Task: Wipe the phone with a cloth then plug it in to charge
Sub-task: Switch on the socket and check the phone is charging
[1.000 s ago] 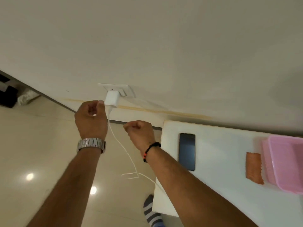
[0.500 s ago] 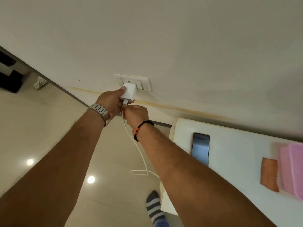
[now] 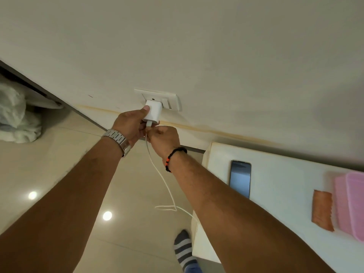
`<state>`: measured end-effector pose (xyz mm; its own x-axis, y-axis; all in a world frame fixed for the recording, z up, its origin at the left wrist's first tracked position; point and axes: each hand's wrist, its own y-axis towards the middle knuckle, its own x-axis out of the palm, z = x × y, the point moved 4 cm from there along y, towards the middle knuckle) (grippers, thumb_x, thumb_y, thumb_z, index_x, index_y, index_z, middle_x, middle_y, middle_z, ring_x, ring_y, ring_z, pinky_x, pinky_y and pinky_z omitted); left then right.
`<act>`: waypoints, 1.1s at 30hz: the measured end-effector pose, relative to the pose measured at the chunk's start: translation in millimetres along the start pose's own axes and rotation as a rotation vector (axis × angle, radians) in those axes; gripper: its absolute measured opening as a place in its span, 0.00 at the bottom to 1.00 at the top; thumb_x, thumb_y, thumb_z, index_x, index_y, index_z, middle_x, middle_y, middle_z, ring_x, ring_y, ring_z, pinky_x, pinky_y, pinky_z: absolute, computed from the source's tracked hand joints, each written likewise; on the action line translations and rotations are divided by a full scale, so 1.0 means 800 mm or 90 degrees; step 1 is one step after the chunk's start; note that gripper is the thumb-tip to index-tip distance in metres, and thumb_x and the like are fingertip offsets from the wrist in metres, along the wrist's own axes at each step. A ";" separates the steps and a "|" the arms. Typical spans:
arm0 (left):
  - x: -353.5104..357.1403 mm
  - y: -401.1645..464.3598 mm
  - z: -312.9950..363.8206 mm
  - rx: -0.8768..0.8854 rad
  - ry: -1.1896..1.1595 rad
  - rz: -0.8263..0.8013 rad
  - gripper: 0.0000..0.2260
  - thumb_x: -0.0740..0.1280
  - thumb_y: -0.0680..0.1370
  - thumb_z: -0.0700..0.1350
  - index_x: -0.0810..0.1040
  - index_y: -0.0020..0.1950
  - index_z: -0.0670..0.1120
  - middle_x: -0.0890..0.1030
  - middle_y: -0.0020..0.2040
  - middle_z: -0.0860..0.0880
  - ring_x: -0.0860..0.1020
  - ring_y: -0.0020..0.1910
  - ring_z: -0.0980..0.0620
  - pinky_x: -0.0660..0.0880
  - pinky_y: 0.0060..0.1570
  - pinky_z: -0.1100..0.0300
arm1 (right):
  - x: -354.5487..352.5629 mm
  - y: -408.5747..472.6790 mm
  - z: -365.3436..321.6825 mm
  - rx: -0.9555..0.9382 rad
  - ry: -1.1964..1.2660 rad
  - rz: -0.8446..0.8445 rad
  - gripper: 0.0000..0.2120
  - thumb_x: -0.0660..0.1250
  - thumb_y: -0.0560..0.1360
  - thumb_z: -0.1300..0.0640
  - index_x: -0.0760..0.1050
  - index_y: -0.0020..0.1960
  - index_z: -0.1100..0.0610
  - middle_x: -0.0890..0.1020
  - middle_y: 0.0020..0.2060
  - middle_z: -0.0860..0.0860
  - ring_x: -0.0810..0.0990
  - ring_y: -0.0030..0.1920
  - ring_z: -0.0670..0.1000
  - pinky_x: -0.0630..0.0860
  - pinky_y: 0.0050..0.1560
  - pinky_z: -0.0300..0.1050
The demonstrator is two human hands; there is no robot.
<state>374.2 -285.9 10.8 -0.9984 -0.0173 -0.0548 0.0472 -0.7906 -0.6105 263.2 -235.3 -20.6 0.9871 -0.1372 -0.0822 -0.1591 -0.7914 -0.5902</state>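
Fingers of left hand (image 3: 131,123) closed round white charger adapter (image 3: 153,113), thumb pressed on its near face; adapter seated against wall socket plate (image 3: 171,101). Fingers of right hand (image 3: 162,137) curled tight, pinching white charging cable (image 3: 160,175) at the connector just below the adapter. Cable hanging down from the pinch, looped above the tiled floor (image 3: 59,160), then passing behind the right forearm; far end not visible. Metal watch (image 3: 118,139) on left wrist, beaded bracelet (image 3: 172,157) on right wrist. Phone (image 3: 240,178) lying flat, screen up and dark, near the left edge of the white desk (image 3: 279,174), well apart from both hands, no cable seen at it. Orange cloth (image 3: 322,209) lying flat toward the desk's right side, touching or just beside a pink plastic container (image 3: 349,203) at the right edge. Striped sock (image 3: 183,249) on floor beside the desk's near left corner. White bag (image 3: 13,113) at far left on floor.
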 end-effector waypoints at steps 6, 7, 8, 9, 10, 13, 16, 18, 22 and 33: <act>0.006 -0.003 0.009 0.124 0.173 0.130 0.10 0.66 0.78 0.52 0.82 0.45 0.48 0.84 0.53 0.36 0.83 0.54 0.35 0.81 0.54 0.37 | -0.051 -0.024 -0.010 -0.245 -0.383 0.081 0.24 0.63 0.79 0.57 0.66 0.74 0.53 0.79 0.60 0.52 0.76 0.63 0.55 0.78 0.58 0.52; 0.008 -0.004 0.010 0.149 0.197 0.137 0.09 0.65 0.76 0.52 0.81 0.42 0.49 0.83 0.53 0.35 0.82 0.55 0.33 0.80 0.56 0.35 | -0.055 -0.026 -0.014 -0.269 -0.412 0.080 0.28 0.63 0.78 0.59 0.62 0.77 0.53 0.78 0.60 0.54 0.75 0.63 0.56 0.78 0.58 0.54; 0.010 -0.004 0.009 0.169 0.219 0.143 0.09 0.65 0.75 0.52 0.79 0.39 0.48 0.83 0.52 0.35 0.81 0.56 0.32 0.79 0.57 0.34 | -0.058 -0.025 -0.019 -0.282 -0.440 0.072 0.33 0.64 0.77 0.60 0.58 0.79 0.53 0.78 0.59 0.56 0.74 0.63 0.58 0.79 0.56 0.55; 0.012 -0.004 0.007 0.185 0.237 0.149 0.09 0.65 0.74 0.51 0.78 0.38 0.47 0.82 0.50 0.37 0.81 0.55 0.32 0.78 0.57 0.34 | -0.060 -0.023 -0.022 -0.289 -0.470 0.064 0.36 0.65 0.76 0.60 0.55 0.80 0.53 0.77 0.58 0.57 0.74 0.61 0.59 0.79 0.54 0.56; 0.014 -0.004 0.007 0.199 0.251 0.159 0.08 0.65 0.74 0.51 0.78 0.39 0.48 0.81 0.49 0.40 0.81 0.54 0.33 0.78 0.57 0.34 | -0.060 -0.022 -0.026 -0.293 -0.494 0.056 0.39 0.66 0.75 0.61 0.53 0.81 0.53 0.77 0.57 0.58 0.74 0.60 0.60 0.80 0.52 0.57; 0.021 -0.007 0.010 0.230 0.257 0.186 0.06 0.64 0.73 0.48 0.80 0.40 0.51 0.81 0.47 0.45 0.80 0.48 0.40 0.80 0.56 0.39 | -0.057 -0.022 -0.031 -0.298 -0.525 0.041 0.41 0.68 0.73 0.62 0.53 0.81 0.56 0.77 0.57 0.58 0.73 0.60 0.60 0.81 0.48 0.56; 0.027 -0.009 0.013 0.248 0.268 0.187 0.07 0.61 0.72 0.46 0.79 0.40 0.50 0.79 0.43 0.42 0.76 0.43 0.45 0.75 0.47 0.48 | -0.055 -0.025 -0.031 -0.299 -0.517 0.033 0.42 0.69 0.72 0.62 0.53 0.81 0.56 0.77 0.56 0.58 0.73 0.60 0.60 0.79 0.44 0.53; 0.028 -0.011 0.014 0.244 0.274 0.189 0.07 0.61 0.73 0.45 0.77 0.38 0.50 0.77 0.43 0.42 0.74 0.42 0.45 0.72 0.45 0.51 | -0.052 -0.023 -0.031 -0.292 -0.501 0.022 0.41 0.68 0.72 0.63 0.52 0.81 0.57 0.76 0.55 0.58 0.73 0.59 0.60 0.76 0.43 0.51; 0.030 -0.013 0.016 0.235 0.271 0.194 0.08 0.61 0.75 0.41 0.78 0.40 0.48 0.77 0.43 0.42 0.74 0.42 0.46 0.71 0.44 0.54 | -0.047 -0.018 -0.031 -0.266 -0.480 -0.004 0.43 0.69 0.72 0.63 0.50 0.81 0.57 0.76 0.54 0.57 0.73 0.59 0.60 0.74 0.42 0.50; 0.026 -0.018 0.008 0.238 0.261 0.163 0.09 0.59 0.72 0.42 0.79 0.41 0.46 0.75 0.42 0.42 0.73 0.41 0.46 0.71 0.44 0.51 | -0.048 -0.019 -0.027 -0.186 -0.446 -0.055 0.47 0.69 0.72 0.63 0.44 0.82 0.53 0.77 0.52 0.57 0.74 0.58 0.60 0.79 0.51 0.54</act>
<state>352.2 -278.5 23.2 -0.8595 -0.0575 -0.5079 0.1960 -0.9548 -0.2236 226.9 -231.0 8.6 0.7599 0.2654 -0.5934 0.0178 -0.9210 -0.3891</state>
